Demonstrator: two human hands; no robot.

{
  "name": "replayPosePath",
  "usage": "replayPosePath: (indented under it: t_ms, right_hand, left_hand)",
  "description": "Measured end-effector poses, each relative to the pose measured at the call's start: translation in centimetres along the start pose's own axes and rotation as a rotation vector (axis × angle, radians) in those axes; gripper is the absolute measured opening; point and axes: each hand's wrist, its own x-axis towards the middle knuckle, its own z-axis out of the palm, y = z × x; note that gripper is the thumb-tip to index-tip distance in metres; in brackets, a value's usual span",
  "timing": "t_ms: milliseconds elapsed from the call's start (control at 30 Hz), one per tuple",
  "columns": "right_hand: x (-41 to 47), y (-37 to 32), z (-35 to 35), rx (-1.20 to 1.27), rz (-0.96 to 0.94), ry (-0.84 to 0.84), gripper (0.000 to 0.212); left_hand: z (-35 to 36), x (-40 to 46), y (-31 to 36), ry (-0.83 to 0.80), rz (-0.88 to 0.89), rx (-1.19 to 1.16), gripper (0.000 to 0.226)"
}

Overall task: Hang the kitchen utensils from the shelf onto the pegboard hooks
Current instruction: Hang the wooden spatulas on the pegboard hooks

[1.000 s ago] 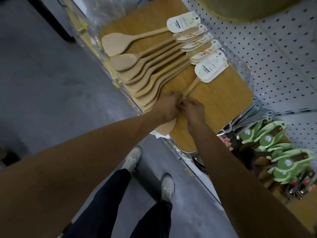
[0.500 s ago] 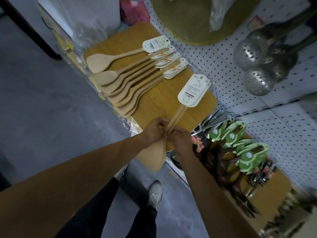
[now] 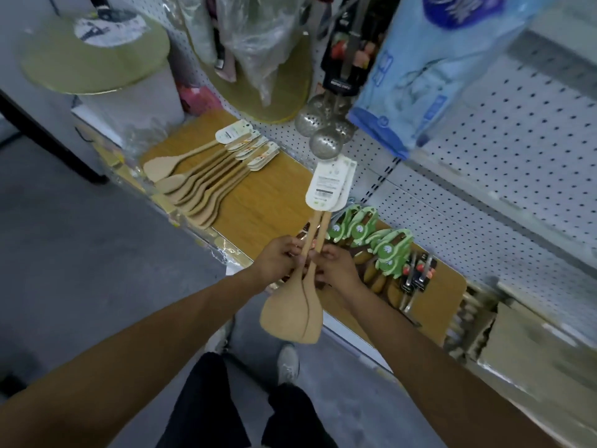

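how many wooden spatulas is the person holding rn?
2: wooden spatulas, blades overlapping, handles pinched between left hand and right hand, card tags up. A third could hide behind.

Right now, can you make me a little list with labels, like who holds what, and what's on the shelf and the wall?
left hand: left hand grips the handles of the held wooden spatulas
right hand: right hand grips the same handles
held spatulas: two, blades down, white card tags up
shelf: wooden shelf with a fanned row of wooden spatulas lying on it
beside them: green-tagged utensils on the shelf
wall: white pegboard; metal skimmers hang there
hanging done: not yet for the held pair
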Motion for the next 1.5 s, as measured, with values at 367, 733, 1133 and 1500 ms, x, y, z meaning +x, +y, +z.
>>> replayPosePath:
  t_ms: [367, 733, 1133, 1500]
  right_hand:
    - [-11.9, 1.4, -8.7, -0.091, -0.003, -0.015, 0.004]
    - [-23.4, 3.2, -12.7, -0.08, -0.148, 0.416, 0.028]
    - [-36.3, 5.4, -21.7, 0.05, -0.363, 0.776, 0.012]
    - [-48.2, 10.6, -35.8, 0.115, -0.51, 0.914, 0.006]
  left_hand:
    - [8.9, -9.0, 3.2, -0.166, -0.001, 0.059, 0.037]
    - [15.6, -13.3, 7.2, -0.55, 0.137, 0.24, 0.014]
    - [26.4, -19.4, 10.7, -0.682, 0.366, 0.295, 0.025]
    - [43.2, -25.3, 12.3, -0.763, 0.512, 0.3, 0.027]
